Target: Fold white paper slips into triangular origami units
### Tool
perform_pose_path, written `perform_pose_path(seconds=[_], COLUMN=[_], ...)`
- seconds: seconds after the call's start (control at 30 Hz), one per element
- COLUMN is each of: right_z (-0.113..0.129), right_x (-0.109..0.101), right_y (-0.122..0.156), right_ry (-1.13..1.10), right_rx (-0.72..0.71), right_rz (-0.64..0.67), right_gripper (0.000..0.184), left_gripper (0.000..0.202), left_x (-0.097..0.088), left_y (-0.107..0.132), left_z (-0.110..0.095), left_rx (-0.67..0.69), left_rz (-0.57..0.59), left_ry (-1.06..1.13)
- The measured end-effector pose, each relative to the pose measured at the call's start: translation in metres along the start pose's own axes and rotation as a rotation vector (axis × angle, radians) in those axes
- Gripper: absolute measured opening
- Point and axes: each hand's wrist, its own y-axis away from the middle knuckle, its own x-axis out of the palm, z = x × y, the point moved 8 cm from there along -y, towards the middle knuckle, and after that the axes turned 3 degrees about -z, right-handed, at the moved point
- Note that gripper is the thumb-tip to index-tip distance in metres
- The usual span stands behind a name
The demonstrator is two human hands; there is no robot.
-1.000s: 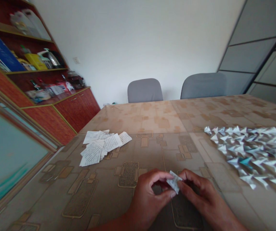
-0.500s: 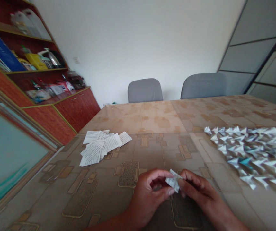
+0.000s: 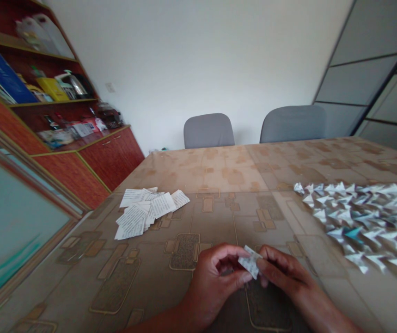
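Both my hands pinch one small folded piece of printed paper [image 3: 250,262] just above the patterned table [image 3: 219,175]. My left hand [image 3: 212,282] grips its left edge between thumb and forefinger, fingers curled. My right hand [image 3: 284,277] holds its right side, thumb and fingers pressed together. A loose pile of flat printed paper slips [image 3: 148,210] lies to the left, well beyond my left hand. A wide spread of several folded paper triangles [image 3: 361,217] covers the table at the right, past my right hand.
Two grey chairs [image 3: 208,130] [image 3: 293,122] stand at the table's far side against a white wall. A red wooden cabinet with cluttered shelves [image 3: 63,120] fills the left. A framed panel [image 3: 11,217] leans at the near left. Sliding grey panels [image 3: 375,69] stand at the right.
Both hands with the paper have shifted slightly toward me and my fingers have adjusted their pinch. The piles on the table have not moved.
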Motion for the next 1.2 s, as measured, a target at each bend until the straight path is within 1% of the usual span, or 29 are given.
perform_pose_path(seconds=[0.23,0.33,0.5,0.63,0.77,0.83,0.9,0.93,1.0,1.03,1.1,1.2], right_z=[-0.004,-0.006,-0.006,-0.001,0.004,0.007,0.013,0.018,0.030,0.034,0.040,0.044], right_x=[0.000,0.002,0.008,0.012,0.011,0.008,0.003,0.000,-0.002,0.000,0.006,0.010], right_y=[-0.001,-0.001,0.000,0.004,0.007,0.008,0.010,0.011,0.016,0.019,0.021,0.020], right_ry=[-0.009,0.013,0.095,0.191,0.298,0.346,0.400,0.432,0.506,0.539,0.578,0.575], right_rx=[0.023,-0.006,-0.117,-0.225,-0.290,-0.325,-0.400,-0.457,-0.584,-0.634,-0.687,-0.685], right_rz=[0.025,0.034,0.048,0.061,0.043,0.019,-0.047,-0.094,-0.160,-0.157,-0.101,-0.051], right_gripper=[0.051,0.050,0.044,0.032,0.027,0.022,0.008,0.005,0.026,0.032,0.033,0.028], left_gripper=[0.016,0.017,0.014,0.010,0.006,0.004,0.003,0.004,0.006,0.008,0.009,0.007], left_x=[-0.002,-0.002,0.000,-0.002,-0.004,-0.005,-0.005,-0.005,-0.006,-0.005,-0.005,-0.004], left_y=[-0.001,0.000,0.003,0.003,0.002,0.002,0.002,0.002,0.002,0.002,0.002,0.002], left_z=[0.003,0.003,0.001,-0.001,0.001,0.002,0.003,0.002,0.002,0.001,0.000,-0.004], left_rx=[0.028,0.013,-0.046,-0.020,0.000,-0.002,0.003,0.010,0.032,0.042,0.061,0.078], left_rz=[0.013,0.003,-0.013,-0.051,-0.091,-0.106,-0.108,-0.106,-0.104,-0.100,-0.094,-0.098], left_ry=[-0.016,-0.040,-0.002,-0.023,-0.029,-0.014,-0.024,-0.038,-0.071,-0.085,-0.104,-0.125])
